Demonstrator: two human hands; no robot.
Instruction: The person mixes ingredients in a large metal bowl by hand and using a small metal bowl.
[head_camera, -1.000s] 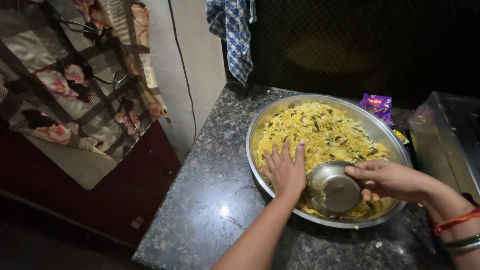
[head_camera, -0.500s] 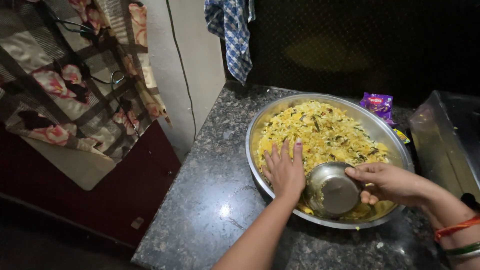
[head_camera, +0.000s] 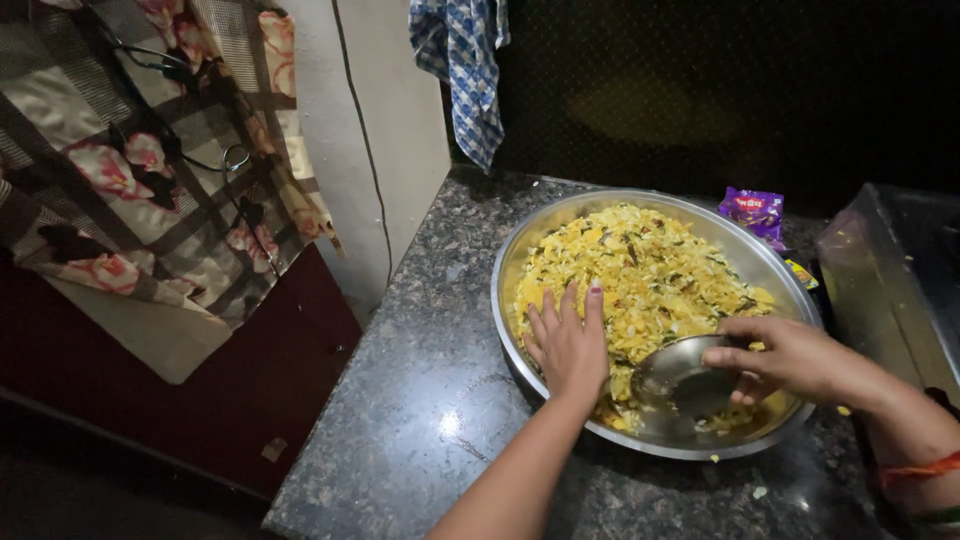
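I see my left hand (head_camera: 568, 345) spread flat on yellow rice (head_camera: 640, 275) inside the wide steel pan (head_camera: 505, 270), pushing it toward the small steel bowl (head_camera: 680, 385) my right hand's (head_camera: 795, 360) grip tilts at the pan's near edge.

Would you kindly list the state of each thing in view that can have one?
Large steel basin: upright on the counter, filled with yellow rice mix.
Small steel bowl: tilted inside the basin, nearly empty.
Left hand: flat, fingers spread, on the rice.
Right hand: grip closed on the small bowl's rim.
Checked cloth: hanging.
Purple packet: lying behind the basin.
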